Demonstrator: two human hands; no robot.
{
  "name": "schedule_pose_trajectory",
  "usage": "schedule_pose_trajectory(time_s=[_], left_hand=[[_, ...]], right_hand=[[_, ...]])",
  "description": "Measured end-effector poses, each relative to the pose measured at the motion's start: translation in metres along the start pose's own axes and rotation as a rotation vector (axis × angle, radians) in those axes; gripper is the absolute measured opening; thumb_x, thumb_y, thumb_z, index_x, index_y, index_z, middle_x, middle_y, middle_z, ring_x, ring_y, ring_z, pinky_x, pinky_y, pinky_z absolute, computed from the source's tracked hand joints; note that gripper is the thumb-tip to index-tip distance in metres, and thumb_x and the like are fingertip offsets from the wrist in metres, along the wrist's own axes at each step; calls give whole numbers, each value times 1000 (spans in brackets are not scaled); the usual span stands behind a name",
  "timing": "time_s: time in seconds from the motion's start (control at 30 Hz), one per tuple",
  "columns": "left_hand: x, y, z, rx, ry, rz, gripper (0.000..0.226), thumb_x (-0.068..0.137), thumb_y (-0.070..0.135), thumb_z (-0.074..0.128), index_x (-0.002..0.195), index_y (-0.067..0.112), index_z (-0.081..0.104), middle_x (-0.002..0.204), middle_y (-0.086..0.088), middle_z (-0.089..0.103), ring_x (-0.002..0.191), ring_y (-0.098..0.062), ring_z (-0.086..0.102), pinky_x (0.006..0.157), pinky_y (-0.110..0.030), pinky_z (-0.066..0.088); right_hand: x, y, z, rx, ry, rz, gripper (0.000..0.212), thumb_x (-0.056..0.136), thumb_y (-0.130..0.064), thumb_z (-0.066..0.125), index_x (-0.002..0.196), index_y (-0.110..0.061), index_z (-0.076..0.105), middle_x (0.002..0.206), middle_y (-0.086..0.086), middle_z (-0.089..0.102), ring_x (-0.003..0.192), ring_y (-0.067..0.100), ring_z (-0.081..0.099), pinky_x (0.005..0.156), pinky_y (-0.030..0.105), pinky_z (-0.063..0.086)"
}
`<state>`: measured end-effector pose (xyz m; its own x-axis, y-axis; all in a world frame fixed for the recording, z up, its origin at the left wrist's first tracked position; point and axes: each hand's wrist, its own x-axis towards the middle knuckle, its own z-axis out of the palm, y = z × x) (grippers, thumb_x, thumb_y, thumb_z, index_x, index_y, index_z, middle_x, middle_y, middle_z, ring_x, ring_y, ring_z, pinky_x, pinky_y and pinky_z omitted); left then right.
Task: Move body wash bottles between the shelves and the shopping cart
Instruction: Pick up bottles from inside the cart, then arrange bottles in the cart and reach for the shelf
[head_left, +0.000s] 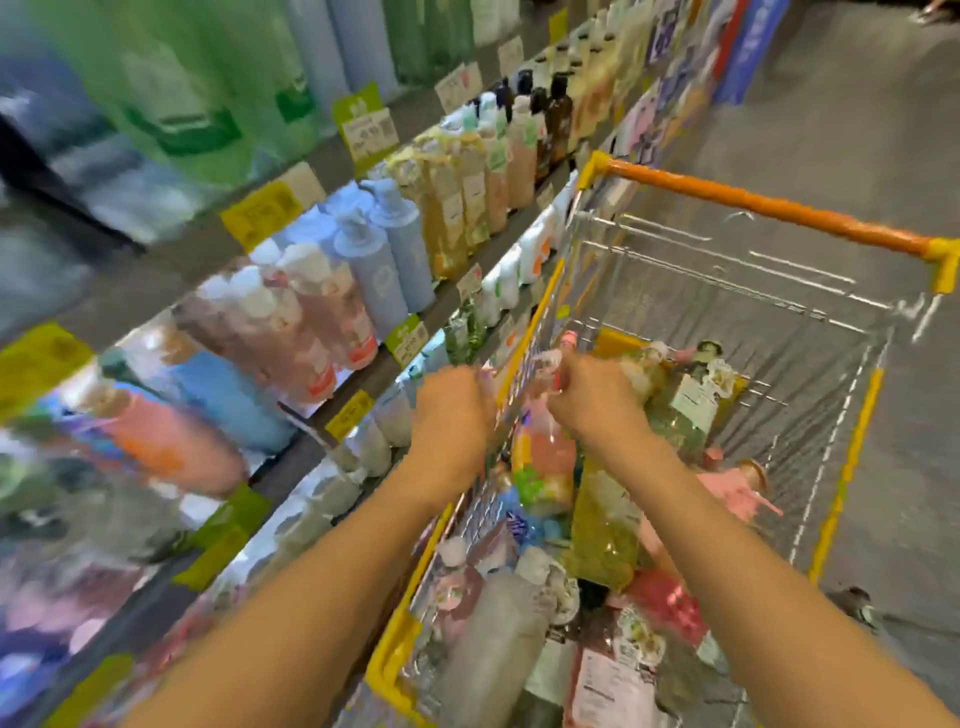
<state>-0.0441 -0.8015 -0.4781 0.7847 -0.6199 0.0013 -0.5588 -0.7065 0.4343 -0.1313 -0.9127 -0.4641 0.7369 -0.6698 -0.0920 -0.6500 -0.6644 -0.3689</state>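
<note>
Body wash bottles lie heaped in the shopping cart, more ranked on the shelves just left. Right hand curled on a pump-top bottle at the cart's near rim; left hand at the wire edge — grip unclear through blur. Risk: pump snags the wire, or the pile shifts and bottles topple.

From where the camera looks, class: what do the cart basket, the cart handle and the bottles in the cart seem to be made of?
Cart basket: shiny silver wire grid, likely plated steel.
Cart handle: smooth orange covering with yellow end caps, probably plastic over a bar.
Bottles in the cart: mostly see-through or tinted walls with coloured liquid showing and paper-like labels, probably plastic; blur leaves that open.
</note>
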Motion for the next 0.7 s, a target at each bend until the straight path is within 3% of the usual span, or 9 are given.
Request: schedule_pose_trajectory(time_s=[0.07,0.2,0.3,0.37,0.47,0.6,0.7], left_hand=[[-35,-26,-31,10,41,-44,17,87,9,49,72,1,52,75,-20,56,80,-40,52,57,-31,21],[-99,-76,-79,25,103,-146,17,88,10,50,83,-3,59,89,-25,61,88,-40,57,61,-36,29],[-142,-113,-106,43,128,-276,17,87,10,51,90,-3,61,95,-25,62,92,-41,58,67,-42,41],[-169,-139,-119,66,114,-348,15,87,7,49,88,-3,59,93,-25,61,90,-41,58,65,-41,39],[-208,-181,-133,131,74,-410,13,87,4,48,79,3,59,71,-16,54,84,-39,57,63,-39,38],[-263,-233,-141,116,86,-514,18,90,12,50,92,-1,62,93,-21,63,92,-38,58,63,-35,34],[-283,-261,-150,109,108,-551,22,91,12,48,89,-6,59,92,-25,62,90,-38,57,61,-33,30]], right_hand=[[-30,-33,2,6,-28,-113,10,85,-10,52,88,-8,61,104,21,63,104,34,56,92,39,42],[-84,-91,5,68,-91,-243,18,82,-4,54,97,-3,64,100,19,65,100,35,58,78,37,45],[-116,-136,17,69,-144,-333,16,86,-10,52,96,-6,64,103,18,66,101,35,58,79,36,45],[-137,-165,31,76,-155,-382,17,87,-11,50,95,-3,63,101,18,66,101,36,58,81,38,45],[-167,-202,65,90,-188,-438,14,83,-5,52,91,-9,62,101,16,66,101,34,58,81,38,46],[-205,-236,105,70,-267,-490,16,84,-5,50,95,-11,60,102,15,63,98,35,56,77,37,44],[-221,-252,124,87,-286,-523,14,85,-3,49,93,-7,59,95,14,63,93,33,56,73,39,44]])
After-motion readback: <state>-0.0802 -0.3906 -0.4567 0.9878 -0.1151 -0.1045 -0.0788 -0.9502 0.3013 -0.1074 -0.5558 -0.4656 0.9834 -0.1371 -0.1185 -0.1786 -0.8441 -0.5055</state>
